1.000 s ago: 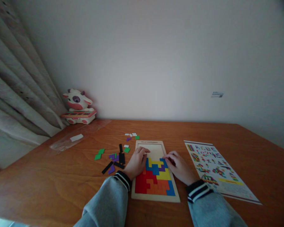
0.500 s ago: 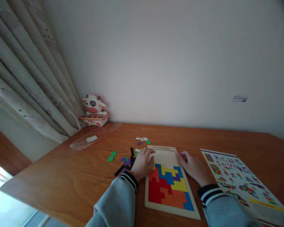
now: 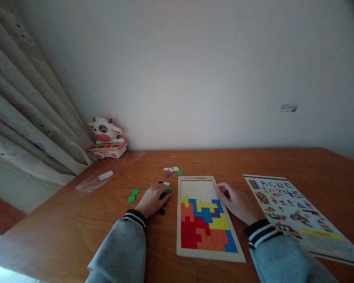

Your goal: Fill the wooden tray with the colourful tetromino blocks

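Observation:
A wooden puzzle board (image 3: pixel 180 251) lies flat in front of me, its lower part filled with red, orange, blue, yellow and purple block pieces. The far part of the board shows bare wood. My left hand (image 3: pixel 153 199) is over the loose pieces left of the board, thumb and fingers apart. A green piece (image 3: pixel 168 190) shows by its fingertips, and a black piece (image 3: pixel 161 212) sticks out beneath the hand; more of the pile is hidden. My right hand (image 3: pixel 236 202) is closed at the board's right edge, fingers curled against the frame.
Two green pieces (image 3: pixel 131 198) lie left of my left hand. Small white pieces (image 3: pixel 173 169) and a purple piece (image 3: pixel 168 175) lie beyond. A printed sheet (image 3: pixel 289 212) is at right, a plastic bag (image 3: pixel 90 182) at left, and a cow-shaped toy keyboard (image 3: pixel 107 137) by the curtain.
My left hand has moved left, off the board and onto the loose pieces. A yellow piece it partly covered now shows at the board's left. My right hand stays at the board's edge.

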`<state>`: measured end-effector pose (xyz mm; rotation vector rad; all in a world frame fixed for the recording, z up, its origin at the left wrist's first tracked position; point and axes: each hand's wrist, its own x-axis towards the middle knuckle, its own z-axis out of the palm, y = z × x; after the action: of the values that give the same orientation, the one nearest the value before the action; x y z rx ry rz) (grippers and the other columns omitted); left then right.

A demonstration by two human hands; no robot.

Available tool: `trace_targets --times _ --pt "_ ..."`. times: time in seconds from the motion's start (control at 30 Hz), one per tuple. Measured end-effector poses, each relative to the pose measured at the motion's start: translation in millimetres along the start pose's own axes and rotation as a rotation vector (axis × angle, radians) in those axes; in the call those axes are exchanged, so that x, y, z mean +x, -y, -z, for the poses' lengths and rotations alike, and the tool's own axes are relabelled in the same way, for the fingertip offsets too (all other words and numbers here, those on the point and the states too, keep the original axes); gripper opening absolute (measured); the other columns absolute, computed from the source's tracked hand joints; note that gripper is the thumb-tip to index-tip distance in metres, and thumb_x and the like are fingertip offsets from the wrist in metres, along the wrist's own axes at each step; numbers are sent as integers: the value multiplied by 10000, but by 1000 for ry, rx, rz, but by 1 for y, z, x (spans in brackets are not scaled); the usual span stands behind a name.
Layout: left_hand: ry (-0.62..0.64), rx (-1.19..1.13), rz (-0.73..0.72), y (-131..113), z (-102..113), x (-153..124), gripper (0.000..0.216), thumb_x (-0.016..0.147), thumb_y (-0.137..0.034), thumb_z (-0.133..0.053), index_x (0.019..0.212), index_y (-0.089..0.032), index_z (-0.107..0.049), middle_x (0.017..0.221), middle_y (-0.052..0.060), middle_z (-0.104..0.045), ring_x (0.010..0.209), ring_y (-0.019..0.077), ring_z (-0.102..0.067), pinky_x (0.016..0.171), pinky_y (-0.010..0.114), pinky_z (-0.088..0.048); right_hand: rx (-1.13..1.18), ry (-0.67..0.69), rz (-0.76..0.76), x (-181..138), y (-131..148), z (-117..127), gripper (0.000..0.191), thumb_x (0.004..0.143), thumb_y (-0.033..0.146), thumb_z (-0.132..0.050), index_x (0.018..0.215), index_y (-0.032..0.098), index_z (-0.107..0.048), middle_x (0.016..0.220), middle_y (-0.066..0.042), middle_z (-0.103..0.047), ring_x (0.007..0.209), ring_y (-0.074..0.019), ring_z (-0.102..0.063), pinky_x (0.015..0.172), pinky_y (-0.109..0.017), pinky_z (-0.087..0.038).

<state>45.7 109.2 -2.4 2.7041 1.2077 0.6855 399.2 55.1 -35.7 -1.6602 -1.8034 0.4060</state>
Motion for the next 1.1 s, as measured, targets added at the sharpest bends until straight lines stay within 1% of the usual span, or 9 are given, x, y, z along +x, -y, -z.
trace_targets --times 0.13,0.23,0.37,0.57,0.73,0.87,1.0,1.07,1.1 --pt "27 -41 -1 -6 -7 2 216 953 -321 -565 1122 -233 -666 1078 60 -707 991 208 -665 914 338 -528 -5 -14 2 -1 3 1 358 958 495 -386 1060 223 -596 903 -63 -721 825 -239 -686 706 -345 -494" --pt "20 -70 -30 -8 -11 3 236 967 -289 -540 1176 -239 -639 1164 59 -683 1064 201 -647 958 335 -516 -5 -19 -4 -1 5 3 368 948 497 -401 1051 215 -614 861 -61 -725 781 -232 -681 698 -346 -494" --pt "0 -60 -71 -11 -13 3 185 963 -248 -544 1105 -234 -663 1159 49 -696 1105 212 -622 1010 364 -486 -1 -34 -6 -2 9 4 365 943 492 -410 1042 213 -625 885 -70 -731 791 -232 -682 690 -348 -493" --pt "-6 -18 31 -19 -9 3 229 934 -330 -605 1133 -223 -642 1077 71 -699 995 231 -652 906 365 -531 2 -32 -12 -3 10 3 370 947 499 -402 1046 217 -621 878 -69 -729 791 -236 -686 685 -350 -494" --pt "-49 48 36 -18 -12 4 214 1003 -313 -466 1070 -222 -648 1026 67 -718 959 214 -680 885 336 -539 -5 -33 -8 -3 11 4 369 948 500 -398 1036 222 -624 875 -68 -729 790 -235 -684 689 -350 -495" --pt "-83 89 61 -14 -17 4 238 996 -236 -442 1140 -203 -628 1051 90 -721 954 229 -694 872 352 -556 -39 -25 -8 -2 11 3 366 956 492 -390 1045 222 -621 864 -61 -723 782 -234 -682 696 -353 -496" --pt "-175 -34 81 -21 -21 9 240 958 -211 -500 1159 -221 -632 1061 65 -722 957 209 -691 873 335 -563 -77 -54 -3 -1 9 1 380 949 472 -410 1122 209 -623 883 -71 -719 771 -235 -680 692 -357 -508" --pt "-223 -120 87 -30 -23 15 223 952 -206 -508 1121 -227 -653 1047 52 -724 949 193 -687 870 319 -564 -91 -90 35 1 8 0 382 945 444 -428 1173 206 -623 973 -92 -717 849 -244 -681 748 -373 -523" --pt "-234 -152 81 -36 -25 18 212 953 -207 -508 1097 -225 -663 1042 52 -724 948 190 -684 872 316 -563 -91 -111 73 1 8 0 376 944 422 -436 1190 208 -625 1045 -105 -711 926 -253 -673 812 -390 -524"
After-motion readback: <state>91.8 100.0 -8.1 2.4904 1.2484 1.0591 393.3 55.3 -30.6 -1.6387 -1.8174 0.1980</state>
